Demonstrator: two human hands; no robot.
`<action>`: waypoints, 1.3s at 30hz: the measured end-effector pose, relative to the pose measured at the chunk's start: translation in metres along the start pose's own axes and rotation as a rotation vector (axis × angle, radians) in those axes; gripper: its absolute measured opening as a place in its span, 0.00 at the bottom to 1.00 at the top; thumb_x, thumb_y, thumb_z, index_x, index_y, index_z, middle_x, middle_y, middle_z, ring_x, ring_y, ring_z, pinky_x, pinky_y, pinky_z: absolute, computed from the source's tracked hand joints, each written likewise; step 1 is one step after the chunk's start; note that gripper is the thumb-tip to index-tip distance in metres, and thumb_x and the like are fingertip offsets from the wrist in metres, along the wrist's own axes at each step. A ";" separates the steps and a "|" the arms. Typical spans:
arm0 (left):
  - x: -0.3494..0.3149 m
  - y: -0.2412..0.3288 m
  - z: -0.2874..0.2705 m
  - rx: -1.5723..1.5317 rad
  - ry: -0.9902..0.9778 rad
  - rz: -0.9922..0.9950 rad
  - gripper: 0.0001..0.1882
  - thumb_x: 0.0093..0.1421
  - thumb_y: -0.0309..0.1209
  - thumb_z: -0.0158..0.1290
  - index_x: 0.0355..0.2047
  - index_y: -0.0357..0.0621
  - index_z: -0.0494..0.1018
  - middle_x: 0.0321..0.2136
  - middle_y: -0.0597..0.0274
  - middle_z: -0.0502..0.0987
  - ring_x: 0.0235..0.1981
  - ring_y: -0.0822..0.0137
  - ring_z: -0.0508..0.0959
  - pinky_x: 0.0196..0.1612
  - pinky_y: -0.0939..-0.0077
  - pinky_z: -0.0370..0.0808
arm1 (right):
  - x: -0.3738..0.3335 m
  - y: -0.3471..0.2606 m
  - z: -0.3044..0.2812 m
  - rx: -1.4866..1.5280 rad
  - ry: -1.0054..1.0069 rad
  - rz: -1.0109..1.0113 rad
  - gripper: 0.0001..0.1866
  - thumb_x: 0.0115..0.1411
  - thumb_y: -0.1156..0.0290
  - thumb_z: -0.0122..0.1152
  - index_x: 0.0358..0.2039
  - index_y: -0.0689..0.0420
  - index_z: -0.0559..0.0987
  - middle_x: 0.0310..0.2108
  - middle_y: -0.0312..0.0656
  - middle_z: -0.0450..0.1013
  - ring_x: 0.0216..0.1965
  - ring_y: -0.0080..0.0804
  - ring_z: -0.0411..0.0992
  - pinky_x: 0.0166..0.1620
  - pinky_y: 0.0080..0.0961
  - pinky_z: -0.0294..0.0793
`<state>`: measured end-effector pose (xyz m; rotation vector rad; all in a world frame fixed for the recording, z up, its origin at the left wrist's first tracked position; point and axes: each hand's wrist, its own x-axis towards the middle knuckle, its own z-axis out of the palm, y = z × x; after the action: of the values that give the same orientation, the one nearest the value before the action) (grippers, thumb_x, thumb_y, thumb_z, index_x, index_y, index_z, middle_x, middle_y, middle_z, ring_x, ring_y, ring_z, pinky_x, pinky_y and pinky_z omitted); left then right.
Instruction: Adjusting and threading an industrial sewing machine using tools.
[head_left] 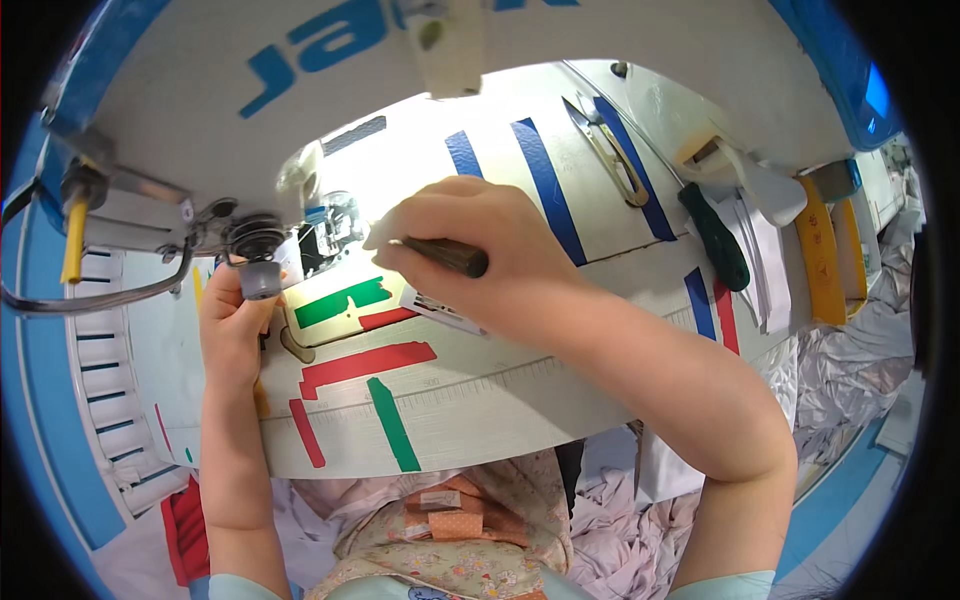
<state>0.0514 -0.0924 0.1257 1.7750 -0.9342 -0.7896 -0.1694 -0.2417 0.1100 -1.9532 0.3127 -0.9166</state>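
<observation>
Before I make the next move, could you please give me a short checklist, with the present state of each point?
1. Right hand grips the brown-handled tool: ok, its fingers are closed around the handle.
2. Tool tip correctly placed: cannot tell, the tip is not visible.
3. Left hand fully in sight: not ok, the grey knob partly covers its fingers.
4. Snips away from both hands: ok.
5. Green-handled screwdriver away from both hands: ok.
6. Machine power off: cannot tell, but a blue panel glows.
</observation>
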 end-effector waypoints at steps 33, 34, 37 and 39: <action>-0.001 -0.005 -0.004 0.000 -0.020 0.073 0.03 0.57 0.24 0.52 0.33 0.40 0.73 0.22 0.69 0.72 0.19 0.82 0.64 0.21 0.88 0.57 | 0.010 -0.013 -0.013 0.387 0.109 0.460 0.09 0.54 0.70 0.56 0.31 0.62 0.79 0.20 0.33 0.70 0.26 0.18 0.68 0.29 0.17 0.67; -0.001 -0.003 -0.003 0.016 -0.029 0.087 0.03 0.58 0.24 0.51 0.33 0.40 0.73 0.22 0.69 0.72 0.19 0.82 0.64 0.21 0.88 0.56 | 0.012 -0.011 -0.014 0.409 0.053 0.523 0.10 0.54 0.69 0.55 0.31 0.63 0.79 0.19 0.34 0.69 0.25 0.18 0.68 0.29 0.17 0.67; 0.000 -0.002 -0.001 0.017 -0.044 0.106 0.02 0.58 0.23 0.49 0.32 0.39 0.72 0.23 0.70 0.70 0.19 0.83 0.62 0.22 0.88 0.55 | 0.016 -0.004 -0.010 0.341 0.118 0.506 0.11 0.53 0.68 0.55 0.29 0.64 0.76 0.19 0.36 0.70 0.23 0.19 0.68 0.28 0.19 0.68; 0.000 -0.002 0.000 0.014 -0.046 0.110 0.02 0.58 0.22 0.49 0.32 0.39 0.71 0.24 0.70 0.70 0.19 0.83 0.61 0.22 0.88 0.55 | 0.016 -0.004 -0.012 0.352 0.156 0.528 0.10 0.52 0.68 0.57 0.28 0.63 0.73 0.20 0.38 0.72 0.22 0.21 0.70 0.28 0.20 0.69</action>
<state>0.0516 -0.0919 0.1242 1.7078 -1.0608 -0.7578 -0.1678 -0.2563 0.1243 -1.3812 0.6726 -0.7150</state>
